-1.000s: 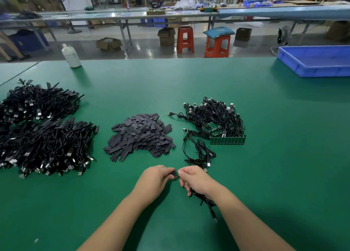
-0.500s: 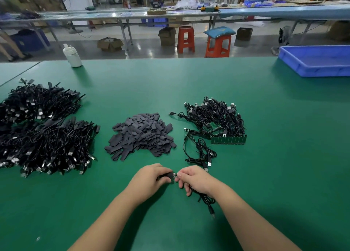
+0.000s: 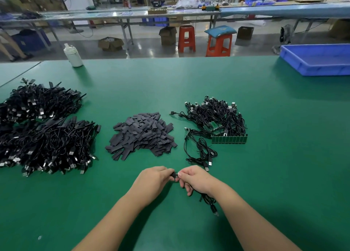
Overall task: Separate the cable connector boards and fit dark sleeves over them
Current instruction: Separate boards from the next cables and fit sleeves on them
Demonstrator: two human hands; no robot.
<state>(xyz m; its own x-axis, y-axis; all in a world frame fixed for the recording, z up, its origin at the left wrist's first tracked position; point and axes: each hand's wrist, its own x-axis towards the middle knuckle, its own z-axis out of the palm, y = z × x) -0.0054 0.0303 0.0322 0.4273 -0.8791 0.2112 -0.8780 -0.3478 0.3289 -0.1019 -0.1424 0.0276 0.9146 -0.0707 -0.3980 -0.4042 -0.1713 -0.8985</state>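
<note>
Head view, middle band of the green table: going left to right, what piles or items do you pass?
Finished cable heap → pile of dark sleeves → loose cable → row of green boards with its cables → blue tray, farther back at the right edge.

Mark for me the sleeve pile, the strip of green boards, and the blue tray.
sleeve pile (image 3: 142, 135), head view, middle of the heap
strip of green boards (image 3: 229, 139), head view, centre of the row
blue tray (image 3: 310, 69), head view, front wall
</note>
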